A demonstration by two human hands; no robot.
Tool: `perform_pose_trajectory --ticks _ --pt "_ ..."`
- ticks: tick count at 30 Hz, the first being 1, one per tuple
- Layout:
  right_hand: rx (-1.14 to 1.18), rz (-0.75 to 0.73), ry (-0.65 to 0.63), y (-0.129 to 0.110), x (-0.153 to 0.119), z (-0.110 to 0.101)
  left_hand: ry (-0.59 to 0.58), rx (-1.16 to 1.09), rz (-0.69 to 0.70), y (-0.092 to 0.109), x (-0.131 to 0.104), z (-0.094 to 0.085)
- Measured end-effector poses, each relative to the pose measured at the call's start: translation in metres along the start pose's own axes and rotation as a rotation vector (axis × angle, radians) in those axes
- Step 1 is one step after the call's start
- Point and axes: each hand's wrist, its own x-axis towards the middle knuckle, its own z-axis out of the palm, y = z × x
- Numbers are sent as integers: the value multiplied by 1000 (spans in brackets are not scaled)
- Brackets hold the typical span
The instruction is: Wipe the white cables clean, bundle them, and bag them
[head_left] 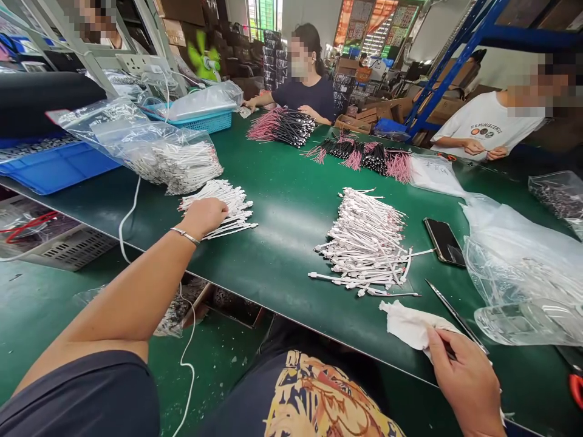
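Observation:
My left hand (207, 217) rests on a pile of short white cables (234, 203) on the left part of the green table. Its fingers are curled, and whether a cable is between them is hidden. Near the front edge on the right, my right hand (469, 370) pinches a crumpled white cloth (405, 325) between thumb and fingers. A larger heap of white cables (364, 237) with small connectors lies between the two hands. Beside the cloth lie slim metal tweezers (450, 306).
A phone (444, 241) and clear plastic bags (510, 249) lie right, with red-handled scissors (576, 388) at the edge. Behind are black-and-pink wire bundles (282, 126). A bag of white cables (182, 161) and a blue tray (59, 167) stand left. Co-workers (314, 91) sit across.

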Motion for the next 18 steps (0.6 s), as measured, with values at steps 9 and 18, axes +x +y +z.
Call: perform_pose_trajectory --ticks 9,18 --pt "26 66 -86 -2 0 -3 -10 225 177 -1 -8 -1" --pt "-6 6 -149 24 -8 5 -21 316 144 -17 -17 -7"
